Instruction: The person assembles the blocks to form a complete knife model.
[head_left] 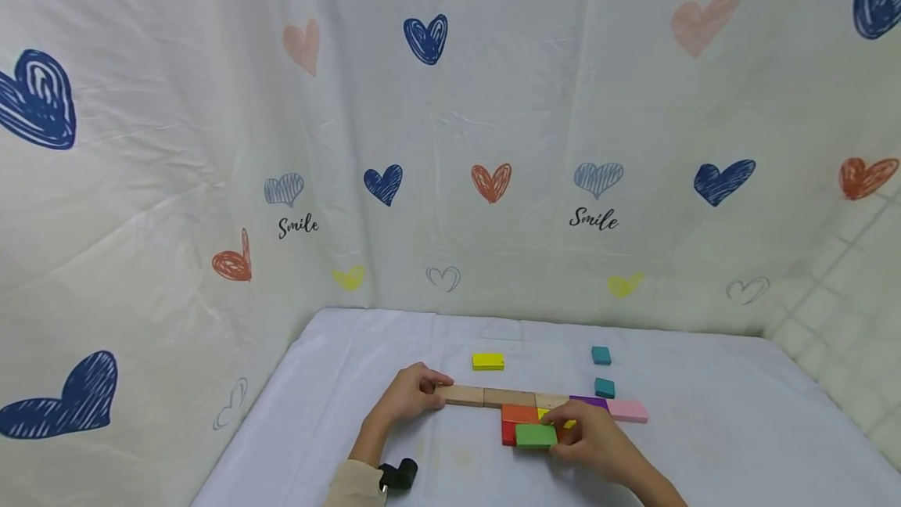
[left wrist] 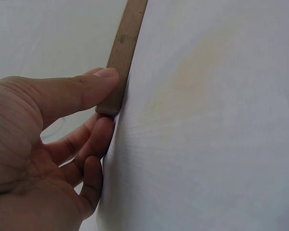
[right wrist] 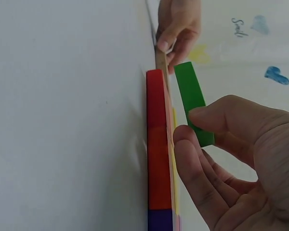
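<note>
My right hand (head_left: pixel 594 444) pinches a green block (head_left: pixel 535 436) by one end, between thumb and fingers. In the right wrist view the green block is tilted, raised above a red block (right wrist: pixel 155 96), a dark orange block (right wrist: pixel 159 168) and a purple block (right wrist: pixel 160 220) laid in line. At the left end of a row of plain wood blocks, my left hand (head_left: pixel 415 393) grips the end wooden block (head_left: pixel 461 395), thumb over it. An orange block (head_left: pixel 519 414) touches the row's near side. My right fingers partly cover the yellow block beside it.
The row carries on right with a purple block (head_left: pixel 590 400) and a pink block (head_left: pixel 628 411). Behind it lie a yellow block (head_left: pixel 488 361) and two teal blocks (head_left: pixel 601 355). A white cloth (head_left: pixel 704 460) covers the table, and a heart-printed curtain (head_left: pixel 535 100) hangs behind.
</note>
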`<state>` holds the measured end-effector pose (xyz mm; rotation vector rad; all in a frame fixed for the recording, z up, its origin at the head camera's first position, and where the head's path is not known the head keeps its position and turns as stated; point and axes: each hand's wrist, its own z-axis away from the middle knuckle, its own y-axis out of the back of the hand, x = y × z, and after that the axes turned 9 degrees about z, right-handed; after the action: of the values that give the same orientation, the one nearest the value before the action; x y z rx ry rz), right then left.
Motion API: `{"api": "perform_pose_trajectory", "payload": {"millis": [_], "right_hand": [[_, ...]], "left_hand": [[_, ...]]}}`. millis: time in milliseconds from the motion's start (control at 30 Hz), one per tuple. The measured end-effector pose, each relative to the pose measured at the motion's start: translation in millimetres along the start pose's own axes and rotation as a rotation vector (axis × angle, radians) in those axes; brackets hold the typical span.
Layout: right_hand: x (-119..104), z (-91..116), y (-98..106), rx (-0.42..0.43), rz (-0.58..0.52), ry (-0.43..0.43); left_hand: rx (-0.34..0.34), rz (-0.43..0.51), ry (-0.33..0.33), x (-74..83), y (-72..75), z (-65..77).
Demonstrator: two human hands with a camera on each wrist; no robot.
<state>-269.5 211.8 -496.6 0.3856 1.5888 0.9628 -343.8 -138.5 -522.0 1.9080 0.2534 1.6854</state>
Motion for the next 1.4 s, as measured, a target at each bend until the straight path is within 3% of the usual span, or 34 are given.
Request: {"api": "perform_pose_trajectory", "payload": {"millis": [600, 1400], "right_hand": [[-19, 1, -12, -0.042, 0.122, -0.013], [-16, 1, -13, -0.118, 0.113, -0.025]], "left_hand": [[-0.001, 0.002, -0.003, -2.0, -0.4, 0.2], [-0.002, -0.004, 0.005, -2.3, -0.7, 0.1]]}}
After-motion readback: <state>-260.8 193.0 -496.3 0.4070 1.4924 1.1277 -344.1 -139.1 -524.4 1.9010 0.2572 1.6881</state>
